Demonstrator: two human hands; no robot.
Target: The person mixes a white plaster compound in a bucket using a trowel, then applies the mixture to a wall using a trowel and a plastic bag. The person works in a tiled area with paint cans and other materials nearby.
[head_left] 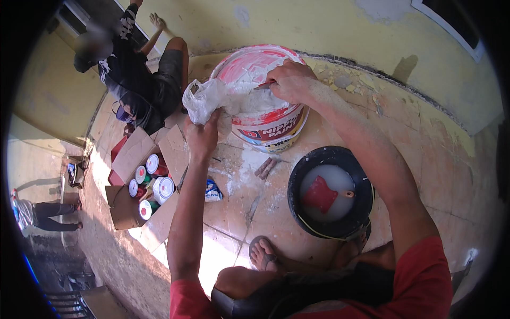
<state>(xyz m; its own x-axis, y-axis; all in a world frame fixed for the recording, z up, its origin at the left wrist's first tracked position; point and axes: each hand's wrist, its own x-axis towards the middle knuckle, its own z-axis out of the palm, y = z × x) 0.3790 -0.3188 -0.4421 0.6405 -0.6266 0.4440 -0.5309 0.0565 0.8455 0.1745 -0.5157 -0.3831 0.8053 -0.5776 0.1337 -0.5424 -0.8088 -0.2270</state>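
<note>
Far left, a person in dark trousers stands well apart. Nearer, an open cardboard box holds several lidded cans; its flaps are spread outward, probably leaving the tops easy to reach. Behind it a co-worker sits by the wall. Left hand: fingers closed, pinching a whitish plastic bag at the left rim of the paint bucket, presumably to steady it. Below, a small blue packet lies on the tiles. The bucket stands upright ahead of the worker, its top smeared white, apparently serving as a work surface. Right hand: fingers closed around a thin tool over that top; its far end cannot be made out. Right of centre, a red spreader sits in cloudy liquid inside a black bucket, perhaps kept wet and within reach.
</note>
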